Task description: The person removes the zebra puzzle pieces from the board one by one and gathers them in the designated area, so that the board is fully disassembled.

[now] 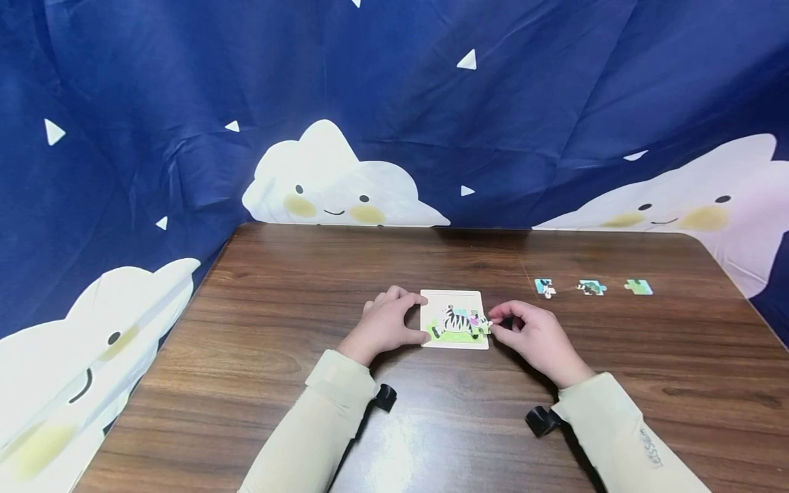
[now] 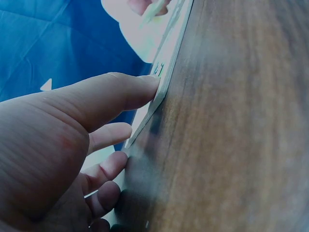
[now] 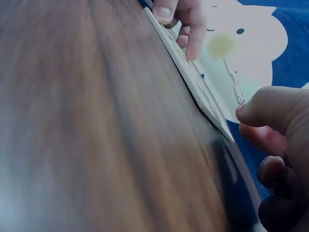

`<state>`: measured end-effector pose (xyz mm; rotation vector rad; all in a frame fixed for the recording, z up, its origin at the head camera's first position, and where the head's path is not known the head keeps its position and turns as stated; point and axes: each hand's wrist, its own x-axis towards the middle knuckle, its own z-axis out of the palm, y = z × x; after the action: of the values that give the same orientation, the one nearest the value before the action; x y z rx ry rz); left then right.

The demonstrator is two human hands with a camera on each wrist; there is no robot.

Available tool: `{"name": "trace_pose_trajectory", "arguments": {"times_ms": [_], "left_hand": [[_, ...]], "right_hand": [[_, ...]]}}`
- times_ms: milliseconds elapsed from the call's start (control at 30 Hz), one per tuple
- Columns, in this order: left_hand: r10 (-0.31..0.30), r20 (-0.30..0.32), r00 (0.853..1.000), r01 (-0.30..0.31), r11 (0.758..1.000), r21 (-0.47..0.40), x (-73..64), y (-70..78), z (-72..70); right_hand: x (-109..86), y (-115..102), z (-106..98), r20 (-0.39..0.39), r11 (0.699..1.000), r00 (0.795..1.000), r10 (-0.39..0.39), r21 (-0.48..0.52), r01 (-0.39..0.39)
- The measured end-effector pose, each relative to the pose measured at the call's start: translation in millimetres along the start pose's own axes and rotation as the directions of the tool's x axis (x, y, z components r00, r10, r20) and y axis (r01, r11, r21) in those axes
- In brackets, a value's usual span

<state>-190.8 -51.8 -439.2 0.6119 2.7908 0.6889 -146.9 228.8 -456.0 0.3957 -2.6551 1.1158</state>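
Right hand (image 1: 542,339) pinches a puzzle piece (image 1: 485,324) just right of frame center.
Left hand (image 1: 387,323), thumb and fingers apart, touches the zebra board (image 1: 448,298) mid-frame; three loose pieces (image 1: 592,288) line the surface (image 1: 277,287) at center right.

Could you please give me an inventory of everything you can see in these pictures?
Puzzle board: one, white border around a zebra picture with green, flat on the table
Held puzzle piece: one, colours unclear, in the right hand's fingertips above the board's right side
Loose puzzle pieces: three, light blue and green with some black and white, in a row at the table's far right
Table: one, brown wood grain, under the hands
Backdrop: one, dark blue with white clouds and triangles, behind the table
Left hand: one, bare, touching the board's left side
Right hand: one, bare, right of the board
Sleeves: two, pale beige, on both arms
Wrist devices: two, black, one at each wrist
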Motion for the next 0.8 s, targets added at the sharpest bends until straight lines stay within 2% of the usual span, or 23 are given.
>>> {"name": "trace_pose_trajectory", "arguments": {"times_ms": [167,600,800], "left_hand": [[0.0,0.001,1.0,0.0,1.0,-0.005,0.3,-0.6,1.0],[0.005,-0.005,1.0,-0.005,1.0,0.002,1.4,-1.3,1.6],[0.004,-0.003,1.0,-0.004,1.0,0.001,1.7,-0.4,0.5]], "right_hand": [[-8.7,11,-9,-0.003,0.999,0.999,0.035,0.014,-0.035],[-31.4,33,-41,-0.044,0.998,0.997,0.059,-0.031,-0.06],[-37.1,41,-57,-0.046,0.994,0.995,0.092,-0.059,-0.095]]}}
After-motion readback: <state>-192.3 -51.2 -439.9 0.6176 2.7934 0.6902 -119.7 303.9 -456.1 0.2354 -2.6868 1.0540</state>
